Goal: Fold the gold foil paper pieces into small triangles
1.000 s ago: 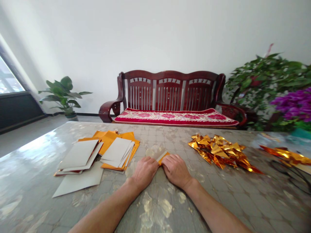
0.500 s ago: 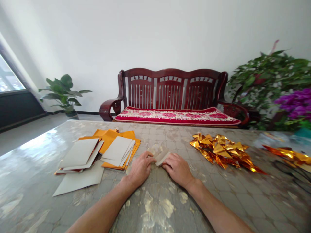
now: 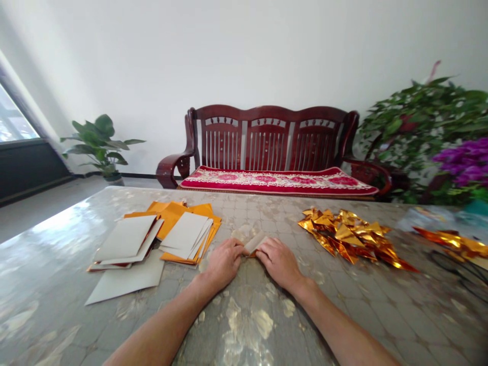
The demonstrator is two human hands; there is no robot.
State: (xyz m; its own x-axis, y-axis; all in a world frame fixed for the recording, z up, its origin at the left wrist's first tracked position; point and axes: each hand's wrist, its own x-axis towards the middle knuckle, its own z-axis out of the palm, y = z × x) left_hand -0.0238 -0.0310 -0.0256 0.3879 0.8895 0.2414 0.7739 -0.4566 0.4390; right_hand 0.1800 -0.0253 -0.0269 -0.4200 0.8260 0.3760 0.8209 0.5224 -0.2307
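Observation:
Between my two hands, at the middle of the table, is a small piece of folded paper (image 3: 254, 244), pale grey on the side facing up, with an orange-gold edge near me. My left hand (image 3: 227, 257) grips its left end with fingers curled and pressed together. At the right end, my right hand (image 3: 277, 260) has its fingers closed on the same paper. To the left lie stacks of pale paper sheets (image 3: 127, 239) and orange paper sheets (image 3: 173, 218). A pile of shiny gold folded foil pieces (image 3: 348, 234) lies to the right.
The patterned table (image 3: 247, 315) stretches in front of me. Clear plastic wrapping (image 3: 425, 219), more gold foil (image 3: 453, 243) and a black cable (image 3: 450, 267) lie at the far right. Beyond the table stand a wooden bench (image 3: 267, 142) and potted plants (image 3: 101, 145).
The paper's near edge has turned, so an orange-gold strip now shows there. My left fingers have come slightly closer around its left end. The piles have not changed.

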